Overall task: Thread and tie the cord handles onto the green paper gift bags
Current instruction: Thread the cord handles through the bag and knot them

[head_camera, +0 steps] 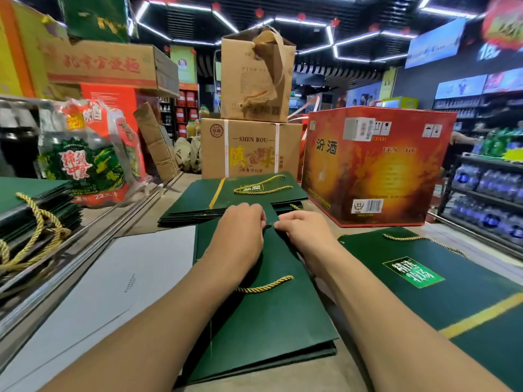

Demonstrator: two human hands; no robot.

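Observation:
A flat green paper gift bag (271,315) lies in front of me on the counter. A gold twisted cord (266,285) runs out from under my left forearm across the bag. My left hand (240,236) and my right hand (305,233) meet at the bag's far edge, fingers curled and pinching the bag's rim there. What lies between the fingertips is too small to make out. A second green bag (441,290) with a gold cord handle lies to the right. A stack of green bags (235,199) with a cord on top sits beyond my hands.
A red carton (376,168) stands at the right rear, brown cartons (252,148) behind the stack. More green bags with gold cords (34,222) pile up at the left, beside a plastic-wrapped package (85,154). White card sheets (113,284) lie on the left of the counter.

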